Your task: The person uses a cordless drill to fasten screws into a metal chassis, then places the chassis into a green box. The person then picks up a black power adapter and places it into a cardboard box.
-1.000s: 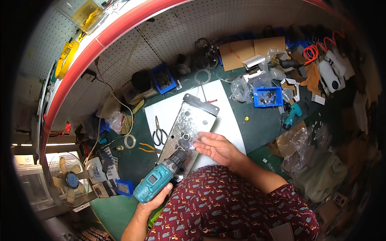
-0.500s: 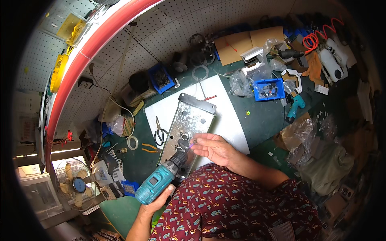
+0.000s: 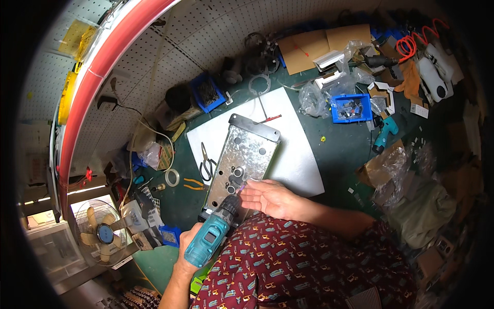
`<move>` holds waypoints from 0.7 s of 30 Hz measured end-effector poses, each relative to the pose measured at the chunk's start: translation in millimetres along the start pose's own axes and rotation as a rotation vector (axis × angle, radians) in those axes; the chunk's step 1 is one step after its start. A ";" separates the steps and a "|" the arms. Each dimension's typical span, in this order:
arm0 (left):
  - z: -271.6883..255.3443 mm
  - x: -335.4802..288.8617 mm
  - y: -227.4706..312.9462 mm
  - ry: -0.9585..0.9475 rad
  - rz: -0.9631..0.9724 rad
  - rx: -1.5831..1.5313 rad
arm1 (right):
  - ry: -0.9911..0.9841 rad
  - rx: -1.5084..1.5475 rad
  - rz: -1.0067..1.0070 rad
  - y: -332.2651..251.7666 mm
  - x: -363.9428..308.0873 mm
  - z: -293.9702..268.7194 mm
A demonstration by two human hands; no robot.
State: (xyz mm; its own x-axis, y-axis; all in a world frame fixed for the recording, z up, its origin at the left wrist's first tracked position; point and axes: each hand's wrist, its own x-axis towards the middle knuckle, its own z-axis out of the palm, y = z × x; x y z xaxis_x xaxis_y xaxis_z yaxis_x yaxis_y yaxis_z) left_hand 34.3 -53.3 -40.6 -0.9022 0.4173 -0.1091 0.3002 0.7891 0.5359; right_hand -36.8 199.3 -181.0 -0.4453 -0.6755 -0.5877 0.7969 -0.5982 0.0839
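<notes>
My left hand [image 3: 189,247] grips a teal cordless drill [image 3: 208,241] by its handle, its black chuck pointing up and to the right. A thin bit with a purple part [image 3: 241,189] reaches from the chuck to a metal plate box [image 3: 247,149] with holes and round fittings. Beside the bit, my right hand [image 3: 267,198] is palm up with its fingers loosely extended and the thumb apart. Its fingertips are close to the purple part; whether they touch it I cannot tell. The metal box lies slanted on a white sheet [image 3: 301,154].
Scissors [image 3: 207,164] and orange-handled pliers [image 3: 194,184] lie left of the box. A red-handled screwdriver [image 3: 271,119] is beyond it. Blue parts bins [image 3: 352,108], a second teal drill [image 3: 386,134] and plastic bags fill the right. A fan [image 3: 104,233] stands at the left.
The drill has tilted more upright, with its bit end now by the round fittings. My right fingers, pinched together earlier at the bit, have loosened and extended. The whole view has shifted slightly.
</notes>
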 end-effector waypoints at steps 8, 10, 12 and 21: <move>2.3 23.5 3.8 -0.036 -0.179 -0.226 | 0.022 -0.084 -0.097 12.1 5.7 6.6; -1.5 28.3 4.9 -0.074 -0.215 -0.241 | 0.010 -0.103 -0.087 8.6 2.1 11.4; -4.0 32.6 4.5 -0.098 -0.219 -0.209 | -0.008 -0.077 -0.074 10.0 7.7 6.5; -20.0 55.0 17.8 -0.174 -0.404 -0.246 | -0.065 -0.023 -0.043 9.7 13.4 4.9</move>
State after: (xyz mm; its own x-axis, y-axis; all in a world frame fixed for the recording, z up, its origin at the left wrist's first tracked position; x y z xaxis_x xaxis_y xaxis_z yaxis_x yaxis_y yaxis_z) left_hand -16.1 -25.3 -20.3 -0.8599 0.1861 -0.4754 -0.1631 0.7822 0.6013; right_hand -37.1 182.3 -184.1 -0.5044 -0.6760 -0.5373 0.7852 -0.6179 0.0402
